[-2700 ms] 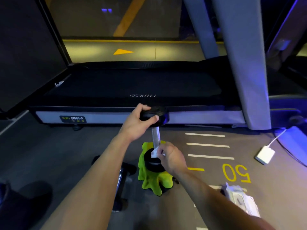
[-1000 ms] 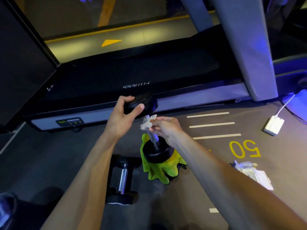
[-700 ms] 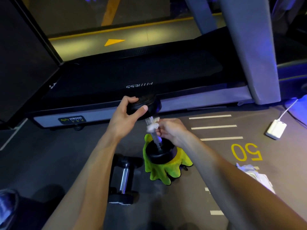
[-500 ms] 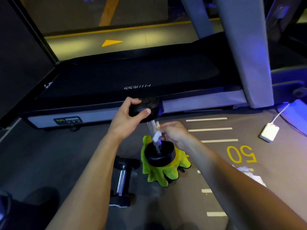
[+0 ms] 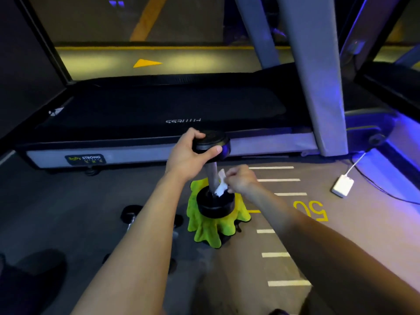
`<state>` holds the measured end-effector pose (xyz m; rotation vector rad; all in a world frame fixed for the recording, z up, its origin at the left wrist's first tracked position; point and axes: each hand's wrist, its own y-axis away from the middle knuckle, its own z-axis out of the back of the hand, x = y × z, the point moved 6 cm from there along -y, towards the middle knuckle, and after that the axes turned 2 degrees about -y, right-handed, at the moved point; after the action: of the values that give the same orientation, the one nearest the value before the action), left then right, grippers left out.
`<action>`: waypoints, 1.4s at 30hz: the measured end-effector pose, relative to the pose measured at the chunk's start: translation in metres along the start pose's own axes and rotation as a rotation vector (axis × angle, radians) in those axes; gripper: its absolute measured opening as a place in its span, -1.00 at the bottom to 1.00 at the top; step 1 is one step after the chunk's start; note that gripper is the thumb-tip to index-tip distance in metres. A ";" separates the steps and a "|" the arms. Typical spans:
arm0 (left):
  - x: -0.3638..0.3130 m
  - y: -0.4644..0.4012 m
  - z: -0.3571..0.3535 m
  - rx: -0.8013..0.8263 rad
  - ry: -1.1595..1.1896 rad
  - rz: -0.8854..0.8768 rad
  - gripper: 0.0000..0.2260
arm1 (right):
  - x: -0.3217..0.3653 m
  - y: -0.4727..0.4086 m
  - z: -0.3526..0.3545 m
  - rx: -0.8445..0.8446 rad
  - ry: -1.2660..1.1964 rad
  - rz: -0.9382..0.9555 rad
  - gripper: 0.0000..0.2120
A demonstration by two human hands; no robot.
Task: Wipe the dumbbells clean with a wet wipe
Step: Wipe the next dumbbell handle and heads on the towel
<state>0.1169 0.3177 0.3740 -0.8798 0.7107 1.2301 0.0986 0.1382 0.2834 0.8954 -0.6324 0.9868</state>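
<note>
Dumbbell [image 5: 212, 176]: stands upright on its lower head, which sits on a green cloth [image 5: 211, 226] on the gym floor [image 5: 68, 212], just in front of the treadmill [image 5: 159, 110].
Left hand [image 5: 186, 153]: fingers and thumb curl round the dumbbell's upper head and steady it upright.
Right hand [image 5: 241, 180]: fingers are closed in a pinch on the wet wipe [image 5: 221, 186], pressing it against the lower part of the metal handle, right where the handle meets the lower head.
Wet wipe: white and crumpled, touching the handle on its right side; how far it wraps round the handle cannot be told.
Step in hand: wiping the handle, by my judgement, low on the shaft.
Done so far: nothing in the view shows which surfaces are already clean; the dim, coloured light hides any sheen or smear.
Second dumbbell [image 5: 129, 221]: lies on its side on the floor to the left of the cloth, mostly hidden behind the left forearm, with neither hand on it.
Left to do: likely the two heads of the upright dumbbell, then the lying one, so the task looks no more than partway through.
Surroundings: a white adapter [image 5: 342, 185] with its cable lies well apart to the right, beyond the painted floor lines.
</note>
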 end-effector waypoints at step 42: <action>0.009 -0.012 0.001 0.053 0.021 0.136 -0.68 | 0.010 -0.014 -0.026 0.242 -0.582 -0.065 -0.86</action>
<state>0.1307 0.3219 0.3688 -0.8123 0.8270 1.3186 0.1166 0.1612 0.2733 1.4307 -0.9770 0.7490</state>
